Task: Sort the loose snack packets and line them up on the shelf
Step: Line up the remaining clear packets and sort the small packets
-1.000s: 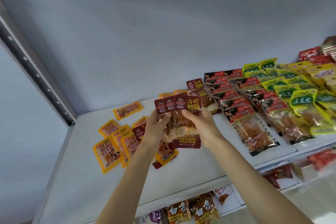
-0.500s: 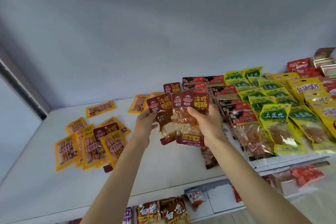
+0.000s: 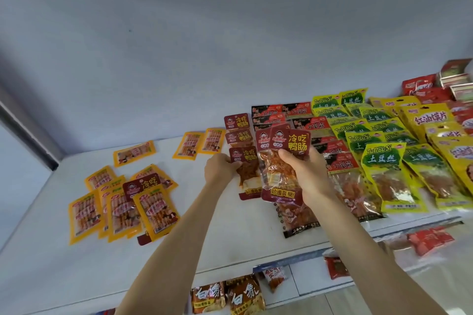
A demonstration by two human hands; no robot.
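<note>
Shelf point(image 3: 230, 243): white, flat; pale grey-blue wall behind; a lower shelf below, its packets blurred
Left hand point(image 3: 220, 169): pinches one maroon packet point(image 3: 246, 169), seemingly touching the shelf
Right hand point(image 3: 308, 174): grips a fanned maroon stack point(image 3: 281, 161)
Yellow packets point(image 3: 122, 207): scattered left
Green-yellow rows point(image 3: 384, 161): lined up right

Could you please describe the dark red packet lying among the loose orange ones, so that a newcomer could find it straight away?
Start at the white shelf and go to its left half, where the orange packets lie scattered. Half buried in that pile is the dark red packet: the only maroon one there, with yellow characters on its header.
</note>
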